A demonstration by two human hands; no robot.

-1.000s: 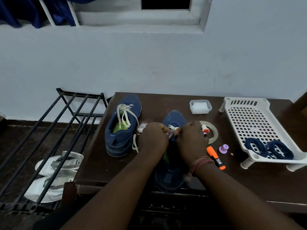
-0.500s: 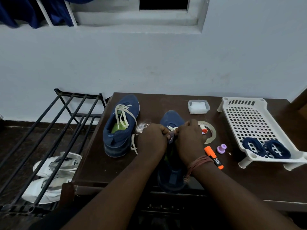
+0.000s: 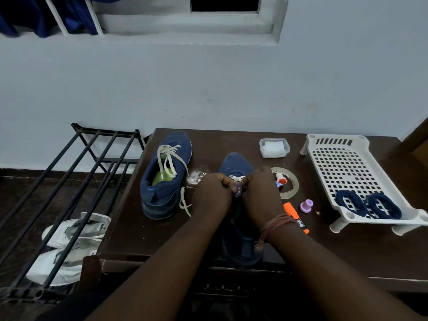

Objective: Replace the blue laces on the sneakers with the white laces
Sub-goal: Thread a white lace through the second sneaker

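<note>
Dark wood desk [image 3: 231, 140] against a pale wall: near its left edge the laced sneaker [image 3: 165, 174] points toe-away. At the front edge the second sneaker [image 3: 236, 165] points likewise — largely hidden. Left hand [image 3: 212, 196] and right hand [image 3: 259, 195] pinch its white lace [image 3: 236, 178]. Blue laces [image 3: 368, 205] lie coiled in the white tray [image 3: 342, 167].

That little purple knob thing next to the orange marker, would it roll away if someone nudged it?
Probably not far. The purple knob seems to stand on a wider flared base, so a light nudge would likely just slide it on the table. Tipped over, its round, tapered shape would probably roll in a curve. It looks like small plastic, so likely light.
</note>
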